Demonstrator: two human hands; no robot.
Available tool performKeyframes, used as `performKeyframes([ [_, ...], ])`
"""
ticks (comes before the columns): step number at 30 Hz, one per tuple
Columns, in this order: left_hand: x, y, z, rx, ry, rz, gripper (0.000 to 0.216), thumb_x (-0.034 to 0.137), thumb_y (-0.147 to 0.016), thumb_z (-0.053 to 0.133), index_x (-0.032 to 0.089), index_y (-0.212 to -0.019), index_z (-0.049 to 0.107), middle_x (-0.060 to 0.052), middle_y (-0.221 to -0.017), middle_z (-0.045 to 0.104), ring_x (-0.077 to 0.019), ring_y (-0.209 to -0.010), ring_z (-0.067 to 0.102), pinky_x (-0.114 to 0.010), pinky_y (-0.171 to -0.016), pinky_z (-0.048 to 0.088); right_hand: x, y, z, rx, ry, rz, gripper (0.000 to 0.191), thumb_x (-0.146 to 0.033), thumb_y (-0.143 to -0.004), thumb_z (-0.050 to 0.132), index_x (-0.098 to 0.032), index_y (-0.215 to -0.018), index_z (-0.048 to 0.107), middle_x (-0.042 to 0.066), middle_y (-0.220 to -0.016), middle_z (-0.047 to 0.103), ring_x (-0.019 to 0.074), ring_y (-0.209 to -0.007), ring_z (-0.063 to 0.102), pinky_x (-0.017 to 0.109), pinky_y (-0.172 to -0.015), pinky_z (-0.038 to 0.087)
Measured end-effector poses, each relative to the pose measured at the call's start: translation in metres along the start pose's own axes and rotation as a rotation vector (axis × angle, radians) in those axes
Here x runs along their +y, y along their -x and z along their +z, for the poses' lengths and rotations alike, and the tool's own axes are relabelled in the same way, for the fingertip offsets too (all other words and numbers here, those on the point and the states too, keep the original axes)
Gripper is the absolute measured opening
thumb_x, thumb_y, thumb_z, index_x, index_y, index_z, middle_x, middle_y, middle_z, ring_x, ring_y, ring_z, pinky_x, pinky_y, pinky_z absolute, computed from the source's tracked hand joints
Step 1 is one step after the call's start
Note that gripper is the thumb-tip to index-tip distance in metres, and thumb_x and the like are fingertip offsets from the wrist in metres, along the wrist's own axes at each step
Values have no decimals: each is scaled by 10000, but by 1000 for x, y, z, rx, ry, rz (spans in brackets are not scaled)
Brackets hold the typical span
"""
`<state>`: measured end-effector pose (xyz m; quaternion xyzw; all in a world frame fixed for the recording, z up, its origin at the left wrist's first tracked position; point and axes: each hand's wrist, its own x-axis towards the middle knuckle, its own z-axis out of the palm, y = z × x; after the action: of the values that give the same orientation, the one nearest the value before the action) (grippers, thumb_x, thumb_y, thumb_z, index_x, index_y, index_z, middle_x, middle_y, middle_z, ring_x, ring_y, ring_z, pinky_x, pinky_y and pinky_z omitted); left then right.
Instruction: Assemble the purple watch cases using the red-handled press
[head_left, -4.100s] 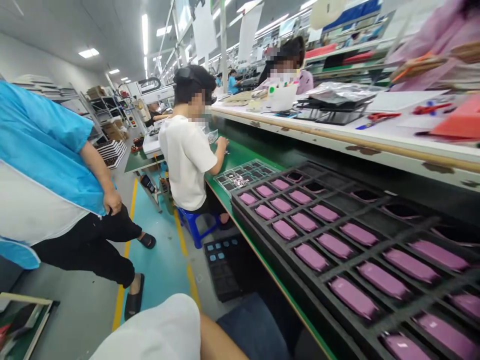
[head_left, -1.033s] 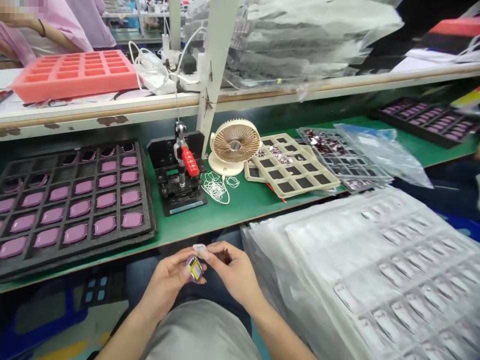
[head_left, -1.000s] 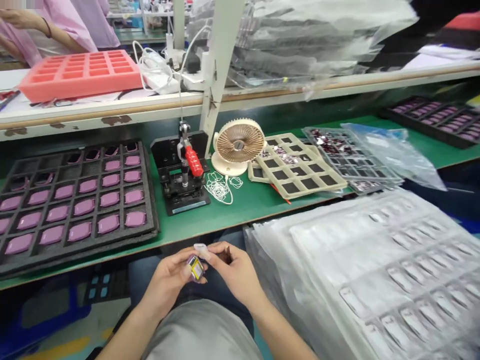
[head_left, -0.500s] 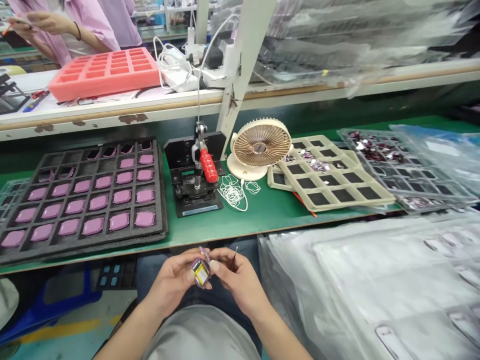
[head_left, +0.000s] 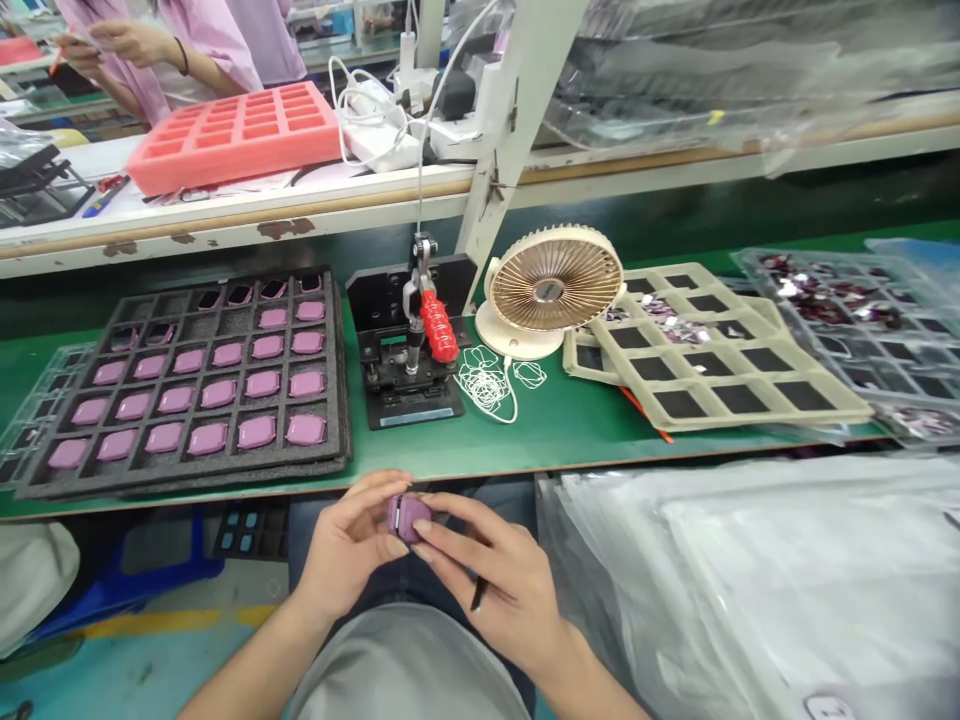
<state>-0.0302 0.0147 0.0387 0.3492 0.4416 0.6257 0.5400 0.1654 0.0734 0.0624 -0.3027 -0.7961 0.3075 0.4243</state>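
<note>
Seated at a green-matted workbench (head_left: 551, 425), I pinch a small pink piece (head_left: 405, 518) between my left hand (head_left: 349, 540) and right hand (head_left: 491, 575), both closed narrowly around it above my lap, just below the bench edge. A thin dark tool (head_left: 477, 594) pokes out from under my right hand, its kind hidden by my fingers.

Straight ahead, at left of center, a black foam tray (head_left: 187, 478) holds rows of matching pink pieces, with several pockets at its upper left bare of them. At center stands a black bench press with a red handle (head_left: 439, 326); a pale label (head_left: 416, 417) on its base is too small to read. Beside it are a cream desk fan (head_left: 555, 280) and a tangle of white loops (head_left: 486, 385).

To the right lie a beige grid tray (head_left: 731, 400) and a clear tray of glinting pieces (head_left: 847, 325), with stacked clear plastic trays (head_left: 712, 590) at lower right. On the shelf above, at upper left, sits a coral foam block (head_left: 232, 140). Beyond it, a co-worker in a pink smock (head_left: 142, 40) works with both hands.
</note>
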Motion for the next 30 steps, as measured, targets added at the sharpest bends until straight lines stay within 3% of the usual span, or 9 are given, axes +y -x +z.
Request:
performKeyframes([
  [6,-2,1,-3,-7,-12,1,468,314,-790,925,265,-1242,816,-149,-1378,689,-333,-1306,642,-419,-1112,528,2,-1,3,0,24,-64,249,-209,-977,749,-292,-1203,809,74,-1233,783,127,-776,774,228,-703,635],
  [11,-4,2,-4,-23,-17,7,498,335,-776,935,282,-1255,808,-135,-1373,691,-310,-1249,681,-398,-1075,562,5,1,5,9,66,-133,263,-184,-994,726,-266,-1237,785,85,-1251,769,92,-721,739,212,-675,608],
  [16,-6,3,-5,-26,-22,6,486,334,-782,931,278,-1250,810,-129,-1353,697,-303,-1249,684,-386,-1081,564,8,4,7,-14,93,-183,285,-153,-1010,693,-221,-1280,750,116,-1270,754,138,-907,783,220,-717,605],
  [21,-8,4,-4,3,5,-35,476,298,-788,928,291,-1249,809,-115,-1335,715,-298,-1227,699,-400,-1066,580,12,12,13,-35,175,-194,347,-143,-1016,656,-223,-1350,707,136,-1320,729,157,-876,778,252,-683,599],
  [26,-9,3,9,52,34,-51,402,338,-880,848,281,-1275,794,-119,-1401,704,-305,-1330,632,-423,-1124,531,18,16,21,-6,207,-187,375,-102,-1010,644,-228,-1362,682,147,-1401,689,178,-984,781,257,-716,602],
  [30,-11,-2,19,194,79,-142,339,403,-900,825,248,-1202,822,-108,-1170,804,-224,-1025,758,-322,-916,610,18,11,23,75,121,-84,376,-140,-988,711,-222,-1349,644,130,-1326,715,201,-1101,753,284,-866,610],
])
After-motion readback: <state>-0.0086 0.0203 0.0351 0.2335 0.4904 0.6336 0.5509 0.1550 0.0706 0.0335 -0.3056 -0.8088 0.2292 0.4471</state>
